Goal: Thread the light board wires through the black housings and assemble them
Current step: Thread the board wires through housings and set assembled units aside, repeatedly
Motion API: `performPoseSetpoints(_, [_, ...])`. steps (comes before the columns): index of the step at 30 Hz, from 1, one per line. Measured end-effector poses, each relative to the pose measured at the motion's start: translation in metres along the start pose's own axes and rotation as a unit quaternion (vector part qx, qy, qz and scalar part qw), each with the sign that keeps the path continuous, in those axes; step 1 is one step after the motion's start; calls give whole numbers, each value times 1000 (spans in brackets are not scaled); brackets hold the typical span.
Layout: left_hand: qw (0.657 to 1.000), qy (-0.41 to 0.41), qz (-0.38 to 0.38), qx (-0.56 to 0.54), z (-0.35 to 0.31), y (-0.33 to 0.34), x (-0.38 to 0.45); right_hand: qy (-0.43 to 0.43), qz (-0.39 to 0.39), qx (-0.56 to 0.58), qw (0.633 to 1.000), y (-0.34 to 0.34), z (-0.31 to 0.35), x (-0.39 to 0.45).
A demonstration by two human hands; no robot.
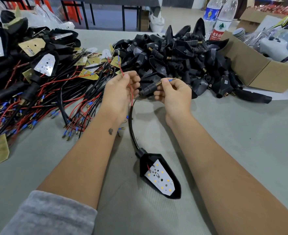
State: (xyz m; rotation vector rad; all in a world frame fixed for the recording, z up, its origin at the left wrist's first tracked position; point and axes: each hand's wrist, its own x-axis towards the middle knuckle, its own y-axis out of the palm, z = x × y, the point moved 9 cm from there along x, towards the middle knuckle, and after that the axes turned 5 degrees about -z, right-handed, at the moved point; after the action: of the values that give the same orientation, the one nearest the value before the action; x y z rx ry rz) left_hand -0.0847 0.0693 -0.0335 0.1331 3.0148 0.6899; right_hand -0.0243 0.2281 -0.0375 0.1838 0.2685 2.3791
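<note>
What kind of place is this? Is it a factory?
Probably a small assembly workshop. A heap of black housings and a pile of wired light boards cover the grey table, with cardboard boxes beside them.

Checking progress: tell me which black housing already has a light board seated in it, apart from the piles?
The black housing lying alone between the forearms: its white light board faces up.
</note>
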Motion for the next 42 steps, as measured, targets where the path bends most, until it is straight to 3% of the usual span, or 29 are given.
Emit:
performPoseSetpoints(2, [997,-23,0,-79,1,-2,2,-3,-4,-23,1000,1,0,0])
performPoseSetpoints(5, [996,-31,-22,-82,4,-8,6,0,2,-36,999,2,0,-1])
performPoseSetpoints(8, [994,30,-19,103,0,-9,6,-6,7,-36,999,3,2,-2])
performPoseSetpoints(10, [965,83,21,248,-1,0,3,-13,11,-32,999,3,4,-3])
performPoseSetpoints(14, [936,88,99,327,8,14,-4,-13,13,-15,1000,3,5,-4])
performPoseSetpoints(28, [944,126,89,290,-1,15,-8,-42,74,-4,996,10,10,-8])
performPoseSetpoints(33, [981,95,30,167,-5,3,-2,-35,59,-6,998,8,8,-7])
performPoseSetpoints(36, [985,127,18,113,-14,-3,-1,-19,51,16,998,6,6,-6])
performPoseSetpoints(42, [972,134,-30,191,-14,-13,1,18,35,91,995,1,1,-2])
